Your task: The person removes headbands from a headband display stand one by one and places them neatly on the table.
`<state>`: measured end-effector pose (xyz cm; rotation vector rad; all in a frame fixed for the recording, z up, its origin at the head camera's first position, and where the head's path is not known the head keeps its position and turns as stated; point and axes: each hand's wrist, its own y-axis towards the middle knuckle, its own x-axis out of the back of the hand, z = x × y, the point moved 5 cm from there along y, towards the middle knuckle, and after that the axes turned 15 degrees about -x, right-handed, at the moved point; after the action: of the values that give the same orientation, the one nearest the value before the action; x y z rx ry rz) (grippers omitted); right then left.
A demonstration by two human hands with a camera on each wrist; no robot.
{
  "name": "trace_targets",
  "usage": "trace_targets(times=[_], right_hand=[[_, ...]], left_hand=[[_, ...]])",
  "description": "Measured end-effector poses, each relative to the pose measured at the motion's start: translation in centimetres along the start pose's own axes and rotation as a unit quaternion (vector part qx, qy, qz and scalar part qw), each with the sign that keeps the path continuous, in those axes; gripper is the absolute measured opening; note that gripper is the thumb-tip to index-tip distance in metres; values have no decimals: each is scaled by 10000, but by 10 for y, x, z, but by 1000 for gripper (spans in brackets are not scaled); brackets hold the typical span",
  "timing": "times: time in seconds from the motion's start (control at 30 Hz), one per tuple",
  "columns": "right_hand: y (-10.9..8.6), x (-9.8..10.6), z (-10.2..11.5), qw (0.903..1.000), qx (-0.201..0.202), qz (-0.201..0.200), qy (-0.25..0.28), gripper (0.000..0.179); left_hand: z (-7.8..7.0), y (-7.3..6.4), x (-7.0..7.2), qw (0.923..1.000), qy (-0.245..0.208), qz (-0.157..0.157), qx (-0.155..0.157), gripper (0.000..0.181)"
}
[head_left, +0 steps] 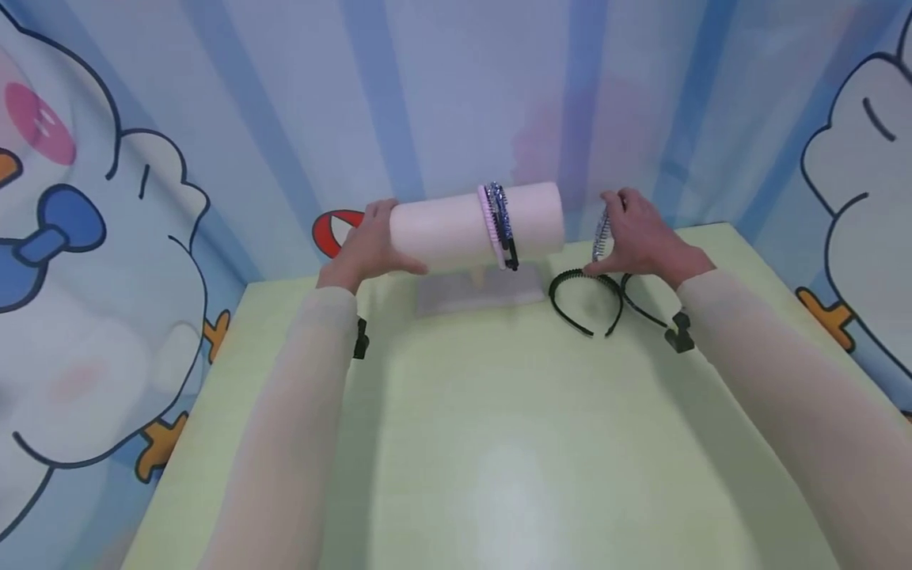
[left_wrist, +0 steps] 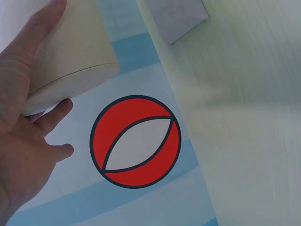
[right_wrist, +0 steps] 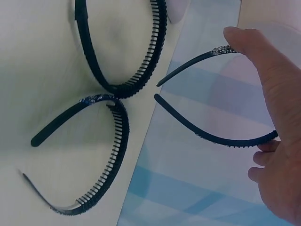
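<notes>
My left hand [head_left: 370, 245] grips the left end of a pale padded cylinder [head_left: 442, 229], which lies level on a stand with a flat base [head_left: 449, 294]. In the left wrist view, the thumb [left_wrist: 35, 30] lies along the cylinder's side and some fingers are at its end face. Around the cylinder, right of its middle, sit a pink headband [head_left: 488, 222] and dark glittery headbands [head_left: 504, 226]. To the right of the cylinder, my right hand [head_left: 641, 237] pinches a thin headband [right_wrist: 221, 141] with sparkling stones, its two tips pointing away from the palm.
Two dark toothed headbands lie on the table beneath my right hand, a black one [head_left: 557, 298] and a second headband [head_left: 647, 314] partly hidden by the hand. The pale green table [head_left: 499, 427] meets a blue striped, cartoon-printed backdrop [head_left: 463, 95] behind the stand.
</notes>
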<state>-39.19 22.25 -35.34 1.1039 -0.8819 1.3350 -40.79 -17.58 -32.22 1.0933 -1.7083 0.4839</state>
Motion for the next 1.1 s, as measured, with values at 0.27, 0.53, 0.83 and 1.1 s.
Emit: trace_targets(times=[0.27, 0.53, 0.83, 1.1], right_hand=[[-2, 9, -13, 9980, -420, 250, 400, 127], [-7, 3, -28, 9933, -864, 602, 477, 127], [-10, 9, -48, 9939, -1063, 279, -133, 131], [-17, 16, -69, 9902, -1248, 75, -629, 134]], left_hand=[[-1, 0, 6, 10000, 48, -38, -22, 114], [2, -7, 3, 10000, 20, 4, 71, 114], [3, -3, 3, 9999, 144, 12, 24, 116], [-2, -1, 1, 10000, 88, 35, -29, 114]])
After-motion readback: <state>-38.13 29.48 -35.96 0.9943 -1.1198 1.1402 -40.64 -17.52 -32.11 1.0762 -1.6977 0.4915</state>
